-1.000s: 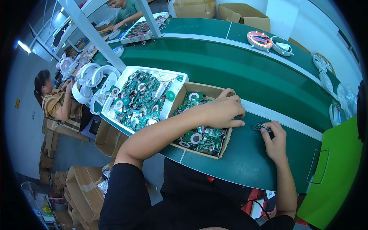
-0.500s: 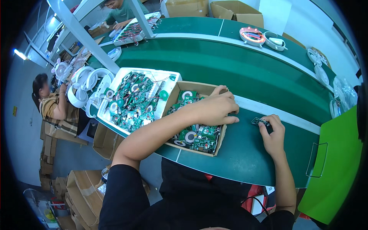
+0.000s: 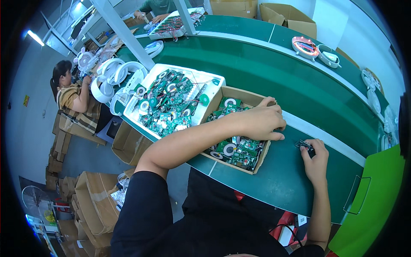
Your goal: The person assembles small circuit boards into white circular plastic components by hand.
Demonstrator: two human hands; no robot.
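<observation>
An open cardboard box on the green bench holds many green circuit boards, some with round white coils. My left forearm crosses over it. My left hand lies at its far right corner, bent fingers hooked over the right rim and the thumb sticking out to the right. Farther right, my right hand pinches a small dark circuit board between thumb and fingers, just over the bench top. The palm side of each hand is hidden.
Left of the box, a white foam tray is heaped with boards and wires. White ring-shaped housings stand beyond it. A green panel with a wire handle borders the right end. A seated person works at the left; another works at the back.
The whole scene has shifted right in the picture as my head turned. Both hands keep their places by the box and on the small board. The back co-worker's hands have moved.
</observation>
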